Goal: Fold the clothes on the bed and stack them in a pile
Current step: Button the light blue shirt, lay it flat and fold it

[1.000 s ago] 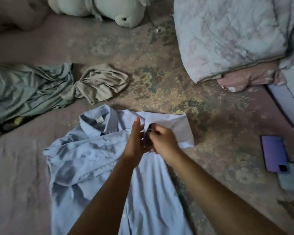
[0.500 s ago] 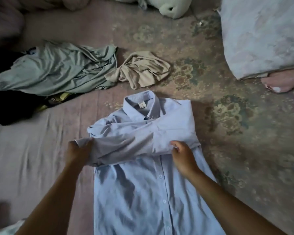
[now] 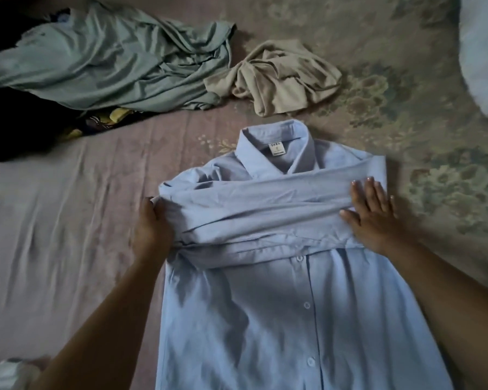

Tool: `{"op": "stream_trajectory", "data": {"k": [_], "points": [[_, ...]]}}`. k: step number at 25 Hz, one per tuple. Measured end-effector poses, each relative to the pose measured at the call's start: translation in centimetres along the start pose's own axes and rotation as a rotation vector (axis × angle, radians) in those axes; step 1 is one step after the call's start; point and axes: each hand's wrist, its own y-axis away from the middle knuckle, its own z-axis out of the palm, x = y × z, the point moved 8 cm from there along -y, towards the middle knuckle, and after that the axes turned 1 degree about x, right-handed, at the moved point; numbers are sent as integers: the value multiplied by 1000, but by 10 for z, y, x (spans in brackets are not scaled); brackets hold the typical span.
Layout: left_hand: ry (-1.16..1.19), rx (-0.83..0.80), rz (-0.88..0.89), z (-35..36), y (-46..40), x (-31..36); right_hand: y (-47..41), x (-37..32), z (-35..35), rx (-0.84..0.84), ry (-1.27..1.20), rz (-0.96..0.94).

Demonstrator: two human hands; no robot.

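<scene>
Shirt (image 3: 279,319) flat on bed (image 3: 68,220); left hand (image 3: 152,223) grips folded sleeve (image 3: 259,204), right hand (image 3: 373,212) flat, pressing it.

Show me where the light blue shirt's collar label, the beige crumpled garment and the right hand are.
collar label (image 3: 276,149), head view, on the white tag inside the collar.
beige crumpled garment (image 3: 279,77), head view, on its bunched middle.
right hand (image 3: 373,212), head view, on the back of the hand.

- The light blue shirt (image 3: 265,319) is made of thin, matt woven cloth, creased, with small glossy plastic buttons.
- The green garment (image 3: 110,57) is seen as soft, limp, rumpled cloth.
- The beige garment (image 3: 282,77) is matt and crumpled.
- The bed (image 3: 68,220) is covered in matt, wrinkled, floral-printed sheet.
</scene>
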Motion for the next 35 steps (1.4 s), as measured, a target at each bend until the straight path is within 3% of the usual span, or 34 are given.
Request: {"op": "stream_trajectory", "data": {"k": [2, 7, 13, 16, 20, 22, 24, 25, 27, 29, 31, 35], "points": [[-121, -8, -4, 11, -3, -5, -9, 6, 14, -112, 0, 18], [-118, 55, -26, -4, 7, 1, 8, -18, -4, 123, 168, -169], [-94, -22, 4, 9, -8, -8, 3, -25, 16, 75, 176, -209], [-155, 57, 20, -11, 1, 4, 9, -24, 1, 134, 102, -195], [-398, 220, 264, -25, 24, 54, 19, -38, 4, 137, 108, -269], [-402, 27, 392, 16, 41, 79, 18, -39, 13, 73, 109, -257], [-358, -215, 393, 59, 58, 88, 16, -37, 12, 69, 104, -250], [-312, -237, 414, 65, 62, 91, 16, -38, 9, 71, 97, -252], [-304, -124, 419, 54, 56, 85, 17, -42, -1, 138, 103, -263], [-587, -39, 601, 53, 50, 67, 16, -41, -7, 204, 118, -249], [-699, -92, 757, 68, 49, 45, 9, -39, -3, 175, 98, -221], [-699, -116, 931, 80, 39, 27, -2, -37, 19, 93, 98, -218]]}}
